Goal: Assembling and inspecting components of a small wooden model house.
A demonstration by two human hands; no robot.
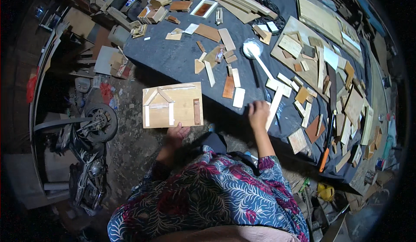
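Note:
My left hand (175, 133) grips the lower edge of a flat wooden board (184, 101), held off the table's near left edge. Pale strips on the board form a house outline with a peaked roof (159, 95), and a brown strip (196, 111) stands at its right side. Over the table's front edge, my right hand (258, 113) has its fingers curled downward; what they hold, if anything, is hidden. Close beside it lie a long pale wood strip (274, 105) and a small white block (238, 98).
Many wood offcuts cover the dark tablecloth (164, 64). A white container (252, 48) with a pale stick stands mid-table. Small wooden models (152, 13) sit at the far left. A long tool with an orange handle (324, 158) lies right. Motorcycle parts (99, 120) occupy the left floor.

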